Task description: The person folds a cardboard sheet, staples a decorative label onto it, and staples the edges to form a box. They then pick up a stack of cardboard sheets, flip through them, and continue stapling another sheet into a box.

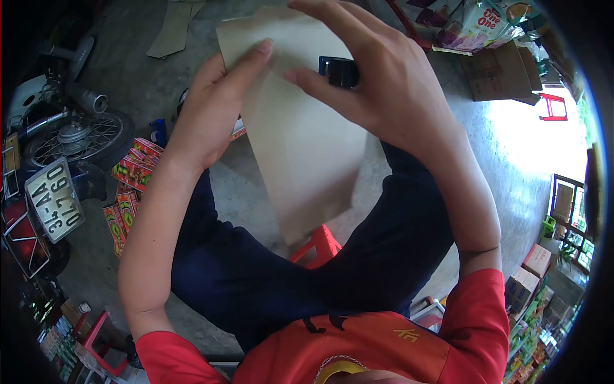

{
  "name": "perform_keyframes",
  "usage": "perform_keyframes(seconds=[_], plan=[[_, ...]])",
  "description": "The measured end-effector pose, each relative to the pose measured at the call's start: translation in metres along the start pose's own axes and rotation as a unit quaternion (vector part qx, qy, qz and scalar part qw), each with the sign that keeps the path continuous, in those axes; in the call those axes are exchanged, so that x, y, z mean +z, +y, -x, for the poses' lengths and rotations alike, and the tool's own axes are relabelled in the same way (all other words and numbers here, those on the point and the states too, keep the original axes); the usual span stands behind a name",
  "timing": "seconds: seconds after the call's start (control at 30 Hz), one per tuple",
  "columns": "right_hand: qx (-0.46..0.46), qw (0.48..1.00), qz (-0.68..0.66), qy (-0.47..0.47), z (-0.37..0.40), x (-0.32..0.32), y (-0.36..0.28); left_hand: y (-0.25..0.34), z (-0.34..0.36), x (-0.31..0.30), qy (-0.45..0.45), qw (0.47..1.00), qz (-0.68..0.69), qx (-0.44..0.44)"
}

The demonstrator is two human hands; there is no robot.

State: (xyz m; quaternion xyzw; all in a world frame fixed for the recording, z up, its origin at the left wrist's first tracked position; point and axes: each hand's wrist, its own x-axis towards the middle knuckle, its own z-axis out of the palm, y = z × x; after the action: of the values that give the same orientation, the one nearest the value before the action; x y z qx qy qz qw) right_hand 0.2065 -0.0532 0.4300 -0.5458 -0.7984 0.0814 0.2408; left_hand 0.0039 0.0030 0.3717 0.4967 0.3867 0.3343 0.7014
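Note:
A long piece of plain brown cardboard [307,141] is held up above my lap, slanting down toward my knees. My left hand [220,102] is closed on its left edge, thumb flat on the face and fingers hidden behind. Over the upper right part curves my right hand [384,77], its thumb and forefinger wide apart. A glossy black object [339,72] shows in the palm between them; its right side is hidden and its kind cannot be made out. The right fingertips are near the top of the cardboard.
A red plastic stool [320,246] shows between my legs. To the left are a motorbike wheel [80,137], a licence plate [54,198] and several red printed packs [131,173]. A cardboard scrap [171,29] lies on the floor; a carton [502,73] stands at the upper right.

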Motion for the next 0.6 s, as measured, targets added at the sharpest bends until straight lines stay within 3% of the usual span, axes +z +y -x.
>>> perform_keyframes(seconds=[0.1,0.2,0.3,0.37,0.4,0.47,0.53,0.6], plan=[[-0.026,1.000,0.013,-0.008,0.001,0.007,0.004,0.003,0.000,-0.006,0.018,0.999,0.049,0.003],[0.002,0.997,0.015,-0.077,-0.002,0.004,-0.002,0.006,0.001,-0.011,0.006,0.998,0.064,0.011],[-0.031,0.998,0.042,-0.045,0.003,0.013,-0.004,0.007,0.001,-0.020,-0.026,0.996,0.085,0.006],[-0.025,0.996,0.056,-0.067,0.003,0.014,-0.007,0.009,0.002,-0.021,-0.024,0.996,0.085,0.008],[0.006,0.991,0.055,-0.124,0.000,0.009,-0.013,0.011,0.002,-0.016,-0.008,0.997,0.075,0.015],[0.008,0.992,0.067,-0.111,0.001,0.012,-0.015,0.012,0.003,-0.015,0.013,0.998,0.058,0.023],[-0.050,0.994,0.088,0.027,0.013,0.032,-0.010,0.008,0.001,-0.017,0.024,0.998,0.046,0.023],[-0.062,0.994,0.091,0.021,0.013,0.036,-0.010,0.006,0.002,-0.017,0.043,0.998,0.033,0.022]])
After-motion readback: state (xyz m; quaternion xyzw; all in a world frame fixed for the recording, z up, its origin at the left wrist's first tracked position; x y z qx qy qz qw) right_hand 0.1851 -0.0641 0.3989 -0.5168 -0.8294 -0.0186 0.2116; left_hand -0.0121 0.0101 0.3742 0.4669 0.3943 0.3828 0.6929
